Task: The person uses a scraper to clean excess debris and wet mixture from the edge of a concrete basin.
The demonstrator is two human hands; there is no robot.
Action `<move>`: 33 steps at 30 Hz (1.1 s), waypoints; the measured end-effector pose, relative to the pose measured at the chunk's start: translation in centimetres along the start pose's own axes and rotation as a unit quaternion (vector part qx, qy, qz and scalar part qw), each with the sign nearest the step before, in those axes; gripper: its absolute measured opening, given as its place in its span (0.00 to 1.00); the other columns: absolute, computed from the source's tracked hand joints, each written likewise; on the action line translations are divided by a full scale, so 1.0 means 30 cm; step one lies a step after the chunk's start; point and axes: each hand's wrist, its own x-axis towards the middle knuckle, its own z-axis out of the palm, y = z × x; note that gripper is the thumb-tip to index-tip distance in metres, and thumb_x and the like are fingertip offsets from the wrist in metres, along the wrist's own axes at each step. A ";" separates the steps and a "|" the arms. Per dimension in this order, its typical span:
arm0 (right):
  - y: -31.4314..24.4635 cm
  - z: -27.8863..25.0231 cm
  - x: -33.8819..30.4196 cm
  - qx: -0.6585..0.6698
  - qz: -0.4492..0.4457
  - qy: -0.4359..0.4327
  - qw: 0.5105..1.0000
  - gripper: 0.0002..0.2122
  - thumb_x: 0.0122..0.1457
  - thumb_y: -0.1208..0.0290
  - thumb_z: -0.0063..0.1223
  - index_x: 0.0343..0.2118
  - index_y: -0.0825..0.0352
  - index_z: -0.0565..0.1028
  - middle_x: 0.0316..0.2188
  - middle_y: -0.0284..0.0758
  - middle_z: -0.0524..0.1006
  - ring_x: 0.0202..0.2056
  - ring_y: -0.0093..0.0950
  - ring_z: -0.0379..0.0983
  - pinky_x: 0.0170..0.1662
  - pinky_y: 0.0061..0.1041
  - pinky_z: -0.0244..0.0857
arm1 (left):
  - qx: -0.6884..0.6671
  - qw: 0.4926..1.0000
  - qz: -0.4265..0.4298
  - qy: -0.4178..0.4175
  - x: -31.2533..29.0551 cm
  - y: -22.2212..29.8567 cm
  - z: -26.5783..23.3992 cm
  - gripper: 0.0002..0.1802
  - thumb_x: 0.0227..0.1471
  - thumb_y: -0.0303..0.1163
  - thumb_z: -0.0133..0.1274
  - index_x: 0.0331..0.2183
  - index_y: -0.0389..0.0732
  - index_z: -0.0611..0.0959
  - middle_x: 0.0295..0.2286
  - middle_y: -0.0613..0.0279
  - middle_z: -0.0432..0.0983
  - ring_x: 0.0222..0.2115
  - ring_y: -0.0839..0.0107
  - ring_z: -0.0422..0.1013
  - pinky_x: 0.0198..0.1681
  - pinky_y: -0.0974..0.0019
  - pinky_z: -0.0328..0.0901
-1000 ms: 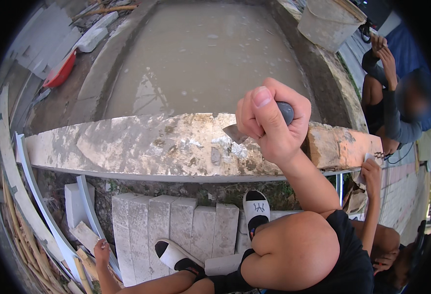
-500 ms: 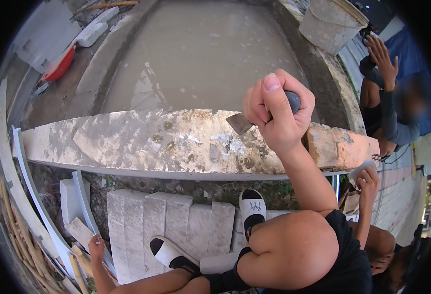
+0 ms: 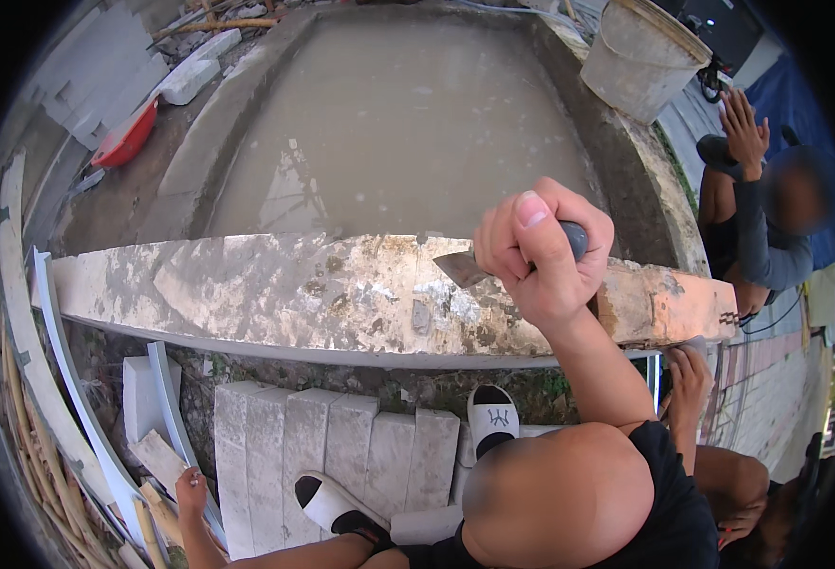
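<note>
Outdoors, at a long mottled concrete wall top (image 3: 341, 294) fronting a grey cement basin (image 3: 389, 123), the right hand (image 3: 542, 251) grips a dark-handled metal scraper (image 3: 462, 269) against patchy, partly scraped coating; left hand (image 3: 190, 493) hangs low, its closure indiscernible.

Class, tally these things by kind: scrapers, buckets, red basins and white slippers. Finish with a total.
scraper: 1
bucket: 1
red basin: 1
white slippers: 2
Total: 5
</note>
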 end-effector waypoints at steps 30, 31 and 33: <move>0.059 0.002 -0.028 -0.013 0.028 0.013 0.999 0.16 0.67 0.74 0.40 0.19 0.66 0.60 0.11 0.29 0.60 0.13 0.17 0.51 0.16 0.22 0.47 | -0.020 0.999 -0.024 -0.011 0.011 -0.019 0.017 0.22 0.51 0.26 0.53 0.49 0.34 0.79 0.33 0.50 0.80 0.23 0.68 0.77 0.25 0.67 0.71; 0.055 0.006 -0.024 -0.029 0.021 0.007 0.999 0.16 0.67 0.75 0.40 0.18 0.66 0.60 0.11 0.29 0.60 0.13 0.17 0.51 0.16 0.22 0.47 | -0.032 0.999 -0.025 -0.008 0.010 -0.028 0.009 0.21 0.51 0.26 0.54 0.49 0.34 0.79 0.34 0.49 0.80 0.23 0.68 0.77 0.25 0.67 0.71; 0.051 0.013 -0.017 -0.008 0.017 0.017 1.000 0.16 0.66 0.75 0.40 0.18 0.66 0.61 0.11 0.29 0.60 0.13 0.17 0.51 0.16 0.22 0.47 | -0.031 0.999 -0.028 -0.004 0.000 -0.051 -0.030 0.21 0.51 0.26 0.54 0.49 0.33 0.79 0.34 0.49 0.80 0.23 0.68 0.77 0.25 0.67 0.71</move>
